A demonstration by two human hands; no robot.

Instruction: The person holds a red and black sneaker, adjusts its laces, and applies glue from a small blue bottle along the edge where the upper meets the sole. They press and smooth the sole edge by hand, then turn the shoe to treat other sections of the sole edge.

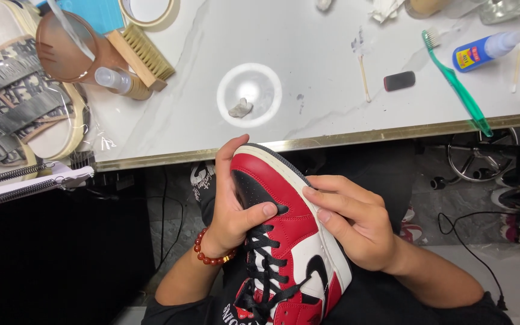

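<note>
Bright overhead light glares off the white table [308,66]; floor below dim.

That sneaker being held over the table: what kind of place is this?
Probably a shoe-cleaning or repair bench: both hands grip a red, white and black sneaker, with a wooden brush and green toothbrush on the marble table.

Red, white and black sneaker [290,235], black laces [264,265]; green toothbrush [460,90].

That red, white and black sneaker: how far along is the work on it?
Done: the red, white and black leather high-top sneaker looks clean on the sides shown and its black laces are threaded. In hand: the left hand cups the toe while the right hand presses its fingertips along the sole edge. Left: cannot tell; the green toothbrush and wooden brush lie unused on the white marble table.
</note>
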